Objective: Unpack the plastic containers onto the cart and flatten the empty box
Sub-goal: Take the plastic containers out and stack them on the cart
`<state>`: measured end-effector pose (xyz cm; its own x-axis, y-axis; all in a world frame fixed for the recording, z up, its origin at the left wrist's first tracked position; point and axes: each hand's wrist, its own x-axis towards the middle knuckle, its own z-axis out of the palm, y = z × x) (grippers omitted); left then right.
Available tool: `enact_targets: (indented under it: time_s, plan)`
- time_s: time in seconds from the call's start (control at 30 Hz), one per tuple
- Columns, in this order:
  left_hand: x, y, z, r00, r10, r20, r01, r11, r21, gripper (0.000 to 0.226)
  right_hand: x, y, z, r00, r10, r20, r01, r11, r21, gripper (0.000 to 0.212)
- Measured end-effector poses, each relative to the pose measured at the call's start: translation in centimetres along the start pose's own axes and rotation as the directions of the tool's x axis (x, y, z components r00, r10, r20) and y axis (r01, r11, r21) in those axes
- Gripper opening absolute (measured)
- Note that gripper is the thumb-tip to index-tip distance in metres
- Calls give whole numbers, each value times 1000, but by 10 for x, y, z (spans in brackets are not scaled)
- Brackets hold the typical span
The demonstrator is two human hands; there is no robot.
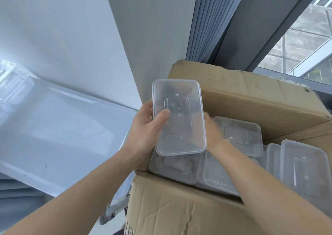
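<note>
One clear, rectangular container (179, 116) pinched by the left hand (145, 127); right hand (213, 130) blurred, perhaps touching it, grip unclear.

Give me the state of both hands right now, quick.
Left hand: holding a clear plastic container, thumb over its rim.
Right hand: blurred beside the container's right edge; grip cannot be told.
</note>
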<state>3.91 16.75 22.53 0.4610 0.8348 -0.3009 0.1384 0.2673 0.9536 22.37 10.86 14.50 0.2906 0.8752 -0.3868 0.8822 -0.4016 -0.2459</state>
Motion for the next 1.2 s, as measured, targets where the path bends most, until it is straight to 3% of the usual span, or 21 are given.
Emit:
enact_targets:
  time_s: [0.1,0.2,0.3,0.37,0.43,0.5,0.6,0.67,0.7,0.8,0.87,1.03,1.2]
  plan:
    - [-3,4,-1,1000,8,-20,-9,1000,-14,37,-6,-1,4,996,8,92,-24,984,174,45]
    - [-8,10,-5,999,25,-31,-25,1000,-17,37,-16,-3,2,989,49,138,-76,977,201,74]
    - [-14,14,-11,998,37,-56,-37,999,-4,27,-29,0,-7,994,85,70,-104,936,335,99]
    - [-19,17,-14,996,28,-82,-29,1000,-7,36,-41,6,-16,993,115,-6,-101,900,423,107]
    - [-24,22,-18,993,5,-122,-6,1000,-13,53,-54,9,-28,981,168,-94,-90,831,549,99]
    - [-28,21,-24,986,1,-168,-4,1000,-18,54,-68,6,-38,964,215,-159,-45,717,695,75]
    - [-33,19,-38,979,20,-203,-35,997,-71,28,-90,-6,-50,957,236,-170,21,525,851,56]
    - [-40,21,-51,978,19,-210,-40,994,-97,8,-101,-22,-56,960,215,-181,68,446,892,46]
    - [-44,22,-59,977,27,-213,-49,994,-98,10,-103,-30,-56,962,205,-181,79,424,902,45]
    - [-57,24,-87,973,48,-227,-64,996,-67,43,-109,-63,-57,963,193,-187,98,395,913,42]
    - [-68,26,-113,967,44,-250,-62,996,-63,48,-111,-89,-54,969,162,-186,109,394,912,41]
    - [-97,17,-204,933,30,-359,-75,991,-111,44,-109,-181,-37,978,97,-184,131,403,906,34]
    - [-136,1,-320,903,3,-429,-79,984,-160,12,-104,-303,-8,984,31,-175,145,427,892,45]
